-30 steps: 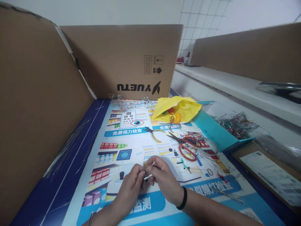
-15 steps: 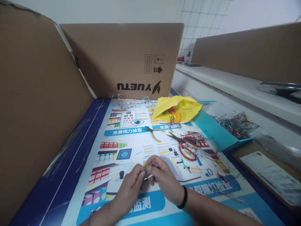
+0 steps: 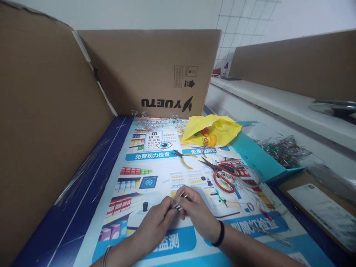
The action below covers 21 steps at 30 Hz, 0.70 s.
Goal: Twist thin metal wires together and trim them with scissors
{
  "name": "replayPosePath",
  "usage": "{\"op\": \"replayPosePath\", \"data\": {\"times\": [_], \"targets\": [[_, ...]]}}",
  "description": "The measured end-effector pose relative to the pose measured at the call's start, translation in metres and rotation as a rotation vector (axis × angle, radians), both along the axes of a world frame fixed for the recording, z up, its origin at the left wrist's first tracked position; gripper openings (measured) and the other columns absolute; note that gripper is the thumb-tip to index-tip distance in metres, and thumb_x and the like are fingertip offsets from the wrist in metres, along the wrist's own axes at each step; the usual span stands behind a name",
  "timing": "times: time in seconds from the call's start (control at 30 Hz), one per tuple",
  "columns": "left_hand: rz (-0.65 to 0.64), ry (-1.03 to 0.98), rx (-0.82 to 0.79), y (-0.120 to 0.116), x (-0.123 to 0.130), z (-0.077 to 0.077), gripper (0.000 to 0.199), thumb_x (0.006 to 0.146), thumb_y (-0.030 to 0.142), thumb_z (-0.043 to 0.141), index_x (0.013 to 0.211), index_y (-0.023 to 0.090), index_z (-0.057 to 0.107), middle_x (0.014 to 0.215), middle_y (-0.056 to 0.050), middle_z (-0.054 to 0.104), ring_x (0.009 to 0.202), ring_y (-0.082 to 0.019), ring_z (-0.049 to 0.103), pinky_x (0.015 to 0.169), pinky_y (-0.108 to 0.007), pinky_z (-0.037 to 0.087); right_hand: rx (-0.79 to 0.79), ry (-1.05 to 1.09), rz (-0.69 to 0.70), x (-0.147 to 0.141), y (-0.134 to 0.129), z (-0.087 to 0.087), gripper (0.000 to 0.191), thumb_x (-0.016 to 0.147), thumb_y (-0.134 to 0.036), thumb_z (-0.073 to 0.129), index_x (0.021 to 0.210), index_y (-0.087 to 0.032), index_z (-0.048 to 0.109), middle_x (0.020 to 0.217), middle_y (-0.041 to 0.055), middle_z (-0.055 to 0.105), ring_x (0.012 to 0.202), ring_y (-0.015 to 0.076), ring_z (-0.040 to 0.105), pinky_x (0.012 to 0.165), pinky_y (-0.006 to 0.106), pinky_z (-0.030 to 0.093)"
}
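Note:
In the head view, my left hand [image 3: 158, 219] and my right hand [image 3: 197, 210] meet over the lower middle of the printed sheet. Both have fingers pinched on a small piece of bent metal wire [image 3: 178, 204], whose shiny ends poke out between them. Its full shape is hidden by my fingers. Beyond my hands lie small pliers with yellow handles [image 3: 188, 161]. To their right rest scissors with red handles [image 3: 224, 177], blades pointing up and left.
A yellow bag [image 3: 222, 131] holding coloured thread stands at the back. At right, a turquoise box [image 3: 260, 154] contains a tangle of wire pieces [image 3: 289, 152]. Loose straight wires [image 3: 80, 174] lie left. Cardboard panels [image 3: 133, 66] wall off the back and left.
The fingers have shifted slightly around the wire piece, and more of its shiny ends shows now. The whole view has shifted a little; tools and bag lie as before.

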State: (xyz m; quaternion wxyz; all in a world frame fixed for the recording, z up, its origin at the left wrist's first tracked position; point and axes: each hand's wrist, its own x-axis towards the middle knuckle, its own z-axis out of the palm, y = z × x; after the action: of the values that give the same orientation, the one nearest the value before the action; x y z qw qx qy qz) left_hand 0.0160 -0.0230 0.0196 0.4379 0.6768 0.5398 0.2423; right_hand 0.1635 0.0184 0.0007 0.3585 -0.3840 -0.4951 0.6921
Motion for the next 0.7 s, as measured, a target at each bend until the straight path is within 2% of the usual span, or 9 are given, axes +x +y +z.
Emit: {"op": "replayPosePath", "data": {"times": [0.07,0.13,0.2,0.27,0.33,0.37,0.43,0.57,0.7], "targets": [[0.010,0.091,0.032,0.002,-0.003,-0.001,0.030,0.091,0.036,0.027,0.084,0.020,0.050,0.075,0.001,0.059,0.067,-0.013,0.051,0.062,-0.024,0.036,0.077,-0.090,0.022,0.002,0.003,0.000,0.011,0.078,-0.026,0.053,0.073,-0.017,0.049,0.057,-0.0055,0.045,0.045,0.0067,0.043,0.045,0.019,0.034],[0.034,0.199,0.085,0.005,-0.007,-0.004,0.031,0.091,0.034,0.025,0.083,0.020,0.051,0.076,0.000,0.060,0.068,-0.014,0.052,0.063,-0.024,0.037,0.273,-0.222,-0.011,0.005,0.005,0.000,0.005,0.078,-0.022,0.052,0.079,-0.018,0.051,0.066,-0.0017,0.052,0.057,0.0107,0.050,0.052,0.023,0.040],[0.056,0.309,0.127,0.006,-0.011,-0.008,0.029,0.090,0.031,0.026,0.084,0.020,0.052,0.080,-0.002,0.062,0.071,-0.015,0.054,0.065,-0.025,0.038,0.624,-0.396,-0.051,0.006,0.007,0.000,0.014,0.079,-0.019,0.051,0.093,-0.018,0.053,0.088,0.0048,0.058,0.080,0.0168,0.054,0.069,0.030,0.045],[0.060,0.373,0.153,0.008,-0.014,-0.011,0.028,0.089,0.028,0.028,0.086,0.020,0.054,0.083,-0.004,0.064,0.075,-0.017,0.056,0.067,-0.026,0.039,1.022,-0.591,-0.014,0.007,0.007,-0.002,0.026,0.081,-0.018,0.051,0.107,-0.019,0.051,0.103,0.0080,0.057,0.098,0.0215,0.049,0.084,0.038,0.040],[0.042,0.371,0.170,0.009,-0.017,-0.014,0.027,0.089,0.028,0.029,0.087,0.020,0.055,0.083,-0.004,0.064,0.075,-0.017,0.056,0.069,-0.025,0.039,1.314,-0.780,0.071,0.006,0.006,-0.006,0.030,0.082,-0.018,0.052,0.112,-0.018,0.050,0.102,0.0082,0.058,0.098,0.0231,0.048,0.087,0.041,0.036],[0.026,0.344,0.171,0.010,-0.018,-0.014,0.028,0.089,0.030,0.029,0.086,0.020,0.055,0.083,-0.004,0.064,0.074,-0.016,0.056,0.069,-0.025,0.040,1.404,-0.859,0.103,0.006,0.006,-0.008,0.030,0.082,-0.018,0.052,0.112,-0.017,0.051,0.098,0.0079,0.059,0.093,0.0225,0.049,0.084,0.040,0.037],[-0.014,0.230,0.140,0.012,-0.020,-0.010,0.031,0.089,0.034,0.029,0.083,0.019,0.055,0.082,-0.002,0.063,0.073,-0.014,0.054,0.068,-0.023,0.040,1.521,-0.943,0.126,0.007,0.005,-0.013,0.026,0.084,-0.016,0.049,0.110,-0.014,0.052,0.091,0.0077,0.060,0.081,0.0199,0.050,0.076,0.037,0.037],[-0.132,0.021,0.054,0.014,-0.025,0.003,0.038,0.090,0.038,0.027,0.080,0.016,0.056,0.081,0.000,0.062,0.073,-0.011,0.053,0.065,-0.020,0.041,1.629,-0.861,0.127,0.012,0.007,-0.012,0.026,0.089,-0.011,0.035,0.107,-0.013,0.053,0.076,0.0053,0.058,0.065,0.0165,0.047,0.063,0.032,0.033],[-0.158,0.315,0.188,0.013,-0.028,0.008,0.024,0.087,0.031,0.035,0.088,0.020,0.057,0.086,-0.001,0.065,0.076,-0.015,0.058,0.065,-0.022,0.041,1.587,-0.798,0.117,0.016,0.012,-0.008,0.032,0.090,-0.010,0.026,0.098,-0.017,0.056,0.065,0.0023,0.055,0.058,0.0156,0.047,0.059,0.030,0.031]]}}
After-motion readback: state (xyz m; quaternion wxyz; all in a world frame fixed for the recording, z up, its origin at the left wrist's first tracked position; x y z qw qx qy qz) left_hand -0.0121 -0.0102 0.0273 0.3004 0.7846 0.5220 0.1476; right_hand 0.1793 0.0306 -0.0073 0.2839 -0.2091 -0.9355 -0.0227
